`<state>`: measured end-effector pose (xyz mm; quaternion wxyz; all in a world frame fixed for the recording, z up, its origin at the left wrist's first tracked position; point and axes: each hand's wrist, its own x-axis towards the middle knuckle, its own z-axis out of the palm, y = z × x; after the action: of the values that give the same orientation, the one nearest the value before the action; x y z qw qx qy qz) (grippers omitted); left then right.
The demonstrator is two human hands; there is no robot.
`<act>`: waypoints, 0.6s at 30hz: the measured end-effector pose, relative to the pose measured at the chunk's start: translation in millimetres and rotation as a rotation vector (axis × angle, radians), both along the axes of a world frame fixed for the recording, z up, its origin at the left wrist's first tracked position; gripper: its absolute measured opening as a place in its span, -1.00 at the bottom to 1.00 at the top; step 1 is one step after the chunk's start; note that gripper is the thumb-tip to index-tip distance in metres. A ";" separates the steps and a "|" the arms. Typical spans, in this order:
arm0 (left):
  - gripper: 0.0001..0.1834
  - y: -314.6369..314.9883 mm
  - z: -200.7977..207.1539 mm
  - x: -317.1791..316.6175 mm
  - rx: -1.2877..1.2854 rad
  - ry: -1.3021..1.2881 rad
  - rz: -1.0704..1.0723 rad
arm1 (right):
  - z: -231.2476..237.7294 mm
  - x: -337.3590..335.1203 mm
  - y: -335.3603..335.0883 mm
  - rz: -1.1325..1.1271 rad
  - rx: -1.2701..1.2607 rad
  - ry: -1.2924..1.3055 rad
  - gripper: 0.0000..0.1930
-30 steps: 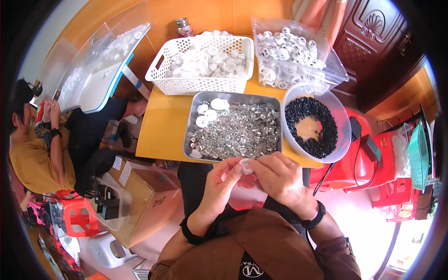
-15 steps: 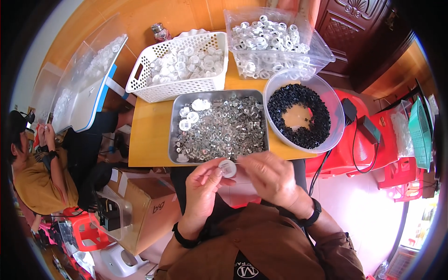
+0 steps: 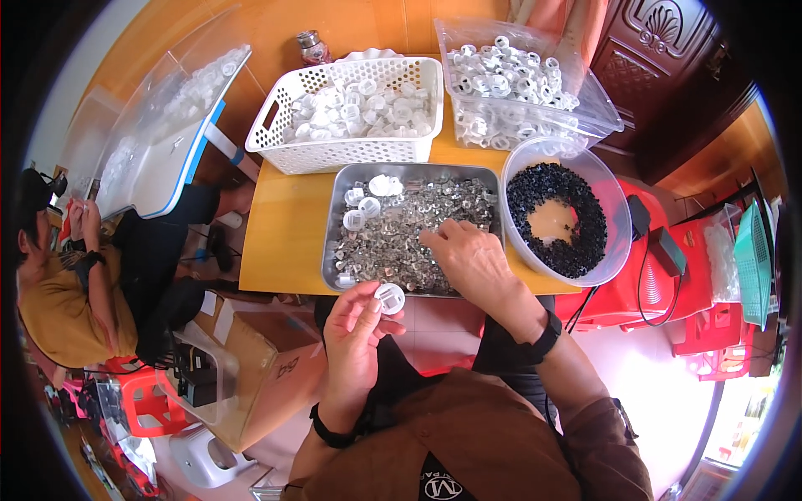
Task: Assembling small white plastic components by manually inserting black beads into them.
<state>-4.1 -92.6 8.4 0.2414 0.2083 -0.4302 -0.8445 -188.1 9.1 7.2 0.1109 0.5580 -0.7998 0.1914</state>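
Between the thumb and fingers of my left hand [image 3: 355, 327] is a round white plastic part [image 3: 390, 299] with slots in its face, held in front of the tray's near edge. My right hand [image 3: 474, 260] reaches over the grey metal tray [image 3: 327, 242], its fingers bent together and the tips down among small shiny metal pieces [image 3: 388, 242]. Whatever those fingertips pinch is too small to make out. Several round white parts like the held one [image 3: 354, 220] lie in the tray's far left corner.
Behind the tray stand a white perforated basket [image 3: 351, 155] and a clear bin [image 3: 606, 117], both full of white parts. A clear round tub [image 3: 620, 242] of small black pieces is at the right. Another person [image 3: 79, 309] sits at the left, near a cardboard box [image 3: 251, 367].
My right hand has moved from beside the white part forward into the tray. My left hand has shifted slightly left, still holding the part, whose slotted face now shows. The view has shifted a little.
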 end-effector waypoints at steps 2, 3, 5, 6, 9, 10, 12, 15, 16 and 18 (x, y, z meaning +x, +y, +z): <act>-0.75 -2.4 1.0 2.6 -0.011 -0.008 0.004 | -2.0 -2.6 -2.6 0.022 0.032 -0.004 -0.88; -0.75 -3.2 0.7 4.1 -0.020 -0.018 0.011 | -3.3 -3.5 -3.4 0.048 0.067 -0.009 -0.89; -0.75 -4.5 1.0 5.1 -0.020 -0.026 0.018 | -5.5 -7.1 1.6 0.030 0.024 -0.092 -0.90; -0.75 -5.0 0.8 5.1 -0.021 -0.034 0.019 | -6.1 -8.2 3.8 0.005 -0.019 -0.175 -0.90; -0.75 -5.3 -0.6 2.6 -0.012 -0.036 0.023 | 3.8 -6.0 11.6 -0.045 -0.128 -0.393 -0.83; -0.75 -4.9 0.2 2.0 -0.012 -0.039 0.023 | 4.2 -3.6 12.8 -0.046 -0.128 -0.396 -0.83; -0.74 -3.4 2.5 0.0 -0.034 -0.052 0.015 | 3.8 1.3 16.3 -0.083 -0.174 -0.619 -0.88; -0.74 -0.6 0.8 -6.1 -0.032 -0.043 -0.018 | -5.7 0.2 24.5 -0.068 -0.219 -0.533 -0.87; -0.74 0.3 0.0 -7.4 -0.032 -0.040 -0.032 | -5.8 1.2 27.1 -0.082 -0.221 -0.529 -0.87; -0.73 2.9 -0.4 -8.0 -0.027 -0.041 -0.025 | -1.8 5.2 30.6 -0.062 -0.200 -0.359 -0.80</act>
<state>-12.0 -89.7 8.0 0.2249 0.2167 -0.4492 -0.8371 -183.0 39.7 5.5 0.0273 0.4765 -0.8005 0.3624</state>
